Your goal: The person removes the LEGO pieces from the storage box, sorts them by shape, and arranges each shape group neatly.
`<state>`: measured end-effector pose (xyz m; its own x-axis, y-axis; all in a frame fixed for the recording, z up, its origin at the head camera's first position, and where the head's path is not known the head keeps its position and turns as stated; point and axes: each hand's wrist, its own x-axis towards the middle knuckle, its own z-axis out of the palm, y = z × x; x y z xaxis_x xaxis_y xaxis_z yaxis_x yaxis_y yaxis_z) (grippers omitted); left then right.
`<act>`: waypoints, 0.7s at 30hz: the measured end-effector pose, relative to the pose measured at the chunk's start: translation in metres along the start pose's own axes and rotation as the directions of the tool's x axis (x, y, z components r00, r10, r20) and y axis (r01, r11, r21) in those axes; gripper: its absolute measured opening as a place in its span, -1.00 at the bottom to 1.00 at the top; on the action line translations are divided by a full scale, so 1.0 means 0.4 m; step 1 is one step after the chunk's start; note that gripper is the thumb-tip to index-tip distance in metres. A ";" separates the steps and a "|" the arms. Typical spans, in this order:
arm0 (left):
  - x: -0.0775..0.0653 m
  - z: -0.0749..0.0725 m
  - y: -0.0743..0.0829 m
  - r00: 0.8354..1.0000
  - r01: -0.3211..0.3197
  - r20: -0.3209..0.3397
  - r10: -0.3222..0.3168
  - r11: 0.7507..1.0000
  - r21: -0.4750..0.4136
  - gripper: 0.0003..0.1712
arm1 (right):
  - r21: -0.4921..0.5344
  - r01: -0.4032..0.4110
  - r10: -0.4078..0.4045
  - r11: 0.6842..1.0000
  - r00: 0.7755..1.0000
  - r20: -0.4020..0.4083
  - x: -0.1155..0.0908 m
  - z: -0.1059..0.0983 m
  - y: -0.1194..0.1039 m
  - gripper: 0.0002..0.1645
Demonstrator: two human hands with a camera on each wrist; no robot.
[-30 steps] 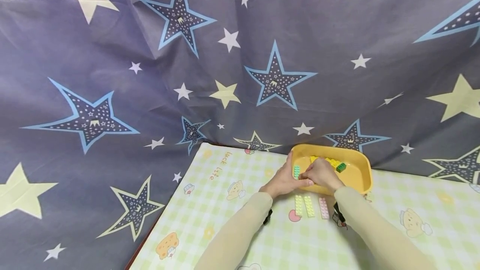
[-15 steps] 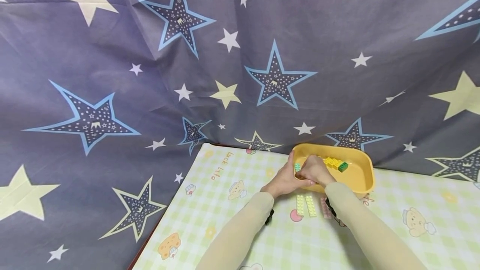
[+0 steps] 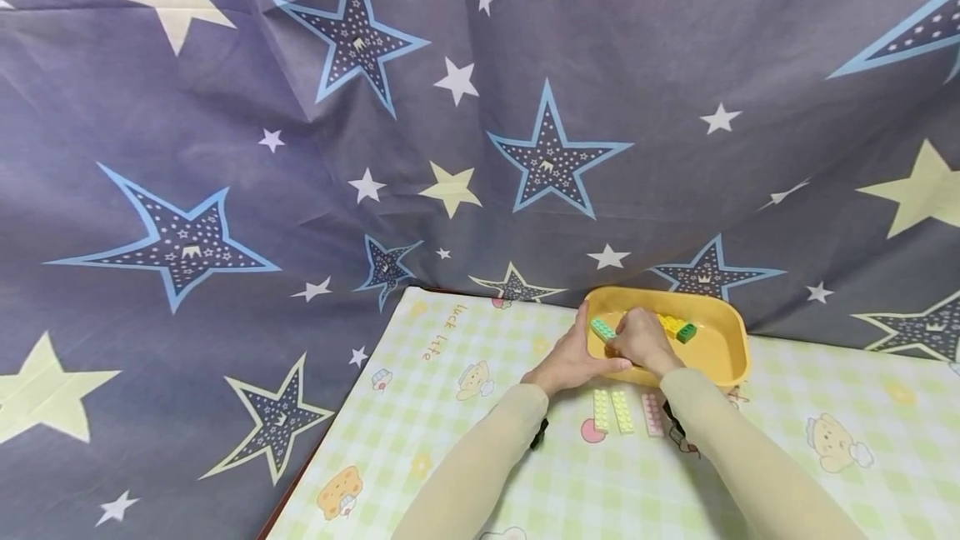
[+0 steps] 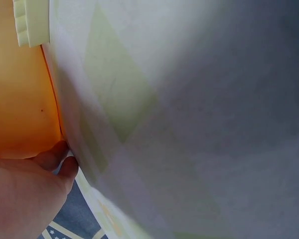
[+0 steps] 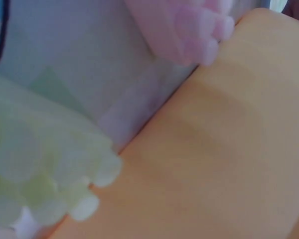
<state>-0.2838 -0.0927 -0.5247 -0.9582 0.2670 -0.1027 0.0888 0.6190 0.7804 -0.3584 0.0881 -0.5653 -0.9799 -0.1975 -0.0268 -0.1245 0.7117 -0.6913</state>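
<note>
A yellow plastic bin (image 3: 723,348) stands at the back of the table. My left hand (image 3: 572,359) grips its left end; in the left wrist view the fingers (image 4: 55,157) bend around the bin's wall (image 4: 20,99). Inside the bin, my right hand (image 3: 641,340) pinches the near end of a teal toy building brick (image 3: 602,329), which lies slanted; the fingertips are partly hidden. Beyond that hand are yellow bricks (image 3: 671,325) and a dark green brick (image 3: 686,332). The right wrist view shows only the bin's outer wall (image 5: 189,164) and bricks outside it.
In front of the bin, two pale yellow bricks (image 3: 611,412) and a pink brick (image 3: 652,415) lie on the checked tablecloth (image 3: 450,423). A star-patterned curtain (image 3: 450,248) hangs right behind the table's far edge.
The teal brick has turned from lying along the bin's left end to a slant. My right hand moved left, then back slightly right. The left hand keeps its place on the bin.
</note>
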 end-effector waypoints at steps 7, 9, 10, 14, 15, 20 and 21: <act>0.003 0.003 -0.001 1.000 0.007 0.009 -0.007 1.000 0.005 0.51 | 0.037 0.046 -0.045 0.998 0.998 -0.048 -0.038 -0.024 -0.032 -0.65; 0.003 0.003 -0.003 1.000 0.007 0.006 -0.007 1.000 0.001 0.51 | 0.049 0.050 -0.047 0.998 0.998 -0.049 -0.059 -0.040 -0.056 -0.70; 0.003 0.002 -0.004 1.000 0.006 0.004 -0.006 1.000 -0.002 0.51 | 0.051 0.055 -0.052 0.997 0.997 -0.057 -0.069 -0.046 -0.066 -0.73; 0.002 0.000 -0.004 1.000 0.001 0.001 -0.001 1.000 -0.018 0.51 | 0.073 0.009 -0.005 0.997 0.998 -0.059 -0.120 -0.086 -0.122 -0.82; 0.002 -0.001 -0.004 1.000 -0.001 0.003 0.001 1.000 -0.021 0.51 | 0.070 -0.002 0.007 0.998 0.998 -0.067 -0.126 -0.090 -0.125 -0.81; 0.005 0.004 -0.003 1.000 0.002 0.006 -0.002 1.000 -0.013 0.52 | 0.062 -0.036 0.042 0.997 0.995 -0.095 -0.151 -0.103 -0.127 -0.72; 0.006 0.005 -0.003 1.000 0.002 0.004 -0.002 1.000 -0.010 0.52 | 0.064 -0.040 0.046 0.997 0.994 -0.099 -0.155 -0.105 -0.126 -0.70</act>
<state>-0.2857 -0.0914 -0.5272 -0.9573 0.2685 -0.1069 0.0838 0.6119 0.7865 -0.2980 0.0927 -0.4985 -0.9953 -0.0961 0.0130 -0.0748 0.6748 -0.7342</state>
